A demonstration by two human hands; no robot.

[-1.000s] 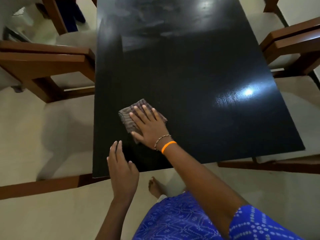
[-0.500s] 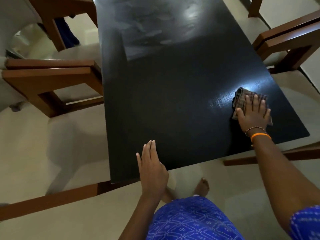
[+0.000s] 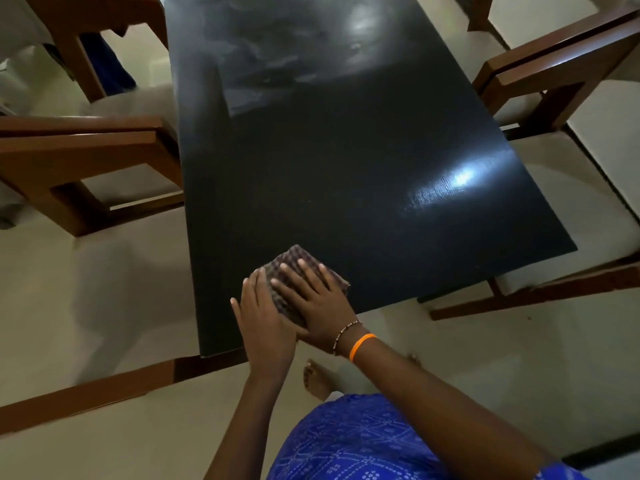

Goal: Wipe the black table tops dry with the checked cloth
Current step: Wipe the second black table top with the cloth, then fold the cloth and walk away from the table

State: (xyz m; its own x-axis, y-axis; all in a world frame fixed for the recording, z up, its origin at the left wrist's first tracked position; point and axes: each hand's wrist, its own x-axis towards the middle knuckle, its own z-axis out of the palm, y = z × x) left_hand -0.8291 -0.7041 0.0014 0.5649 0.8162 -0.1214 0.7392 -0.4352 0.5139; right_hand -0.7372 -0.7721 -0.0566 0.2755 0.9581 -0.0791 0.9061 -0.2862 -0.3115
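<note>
The long black table top [image 3: 339, 161] runs away from me, glossy, with pale smeared streaks at its far end. A folded brown checked cloth [image 3: 294, 259] lies near the table's front edge. My right hand [image 3: 313, 299], with an orange band and a bead bracelet at the wrist, presses flat on the cloth with fingers spread. My left hand [image 3: 263, 320] lies flat beside it on the left, its fingers touching the cloth's left edge.
Wooden armchairs with pale cushions flank the table: one on the left [image 3: 86, 157], one on the right [image 3: 561, 74]. A low wooden frame [image 3: 90, 393] runs along the floor at the near left, another [image 3: 533, 296] at the near right. My bare foot [image 3: 317, 377] stands under the front edge.
My right hand swept the cloth from the left to the right side of the table and back to the near middle. My left hand rose from the edge to join it at the cloth.
</note>
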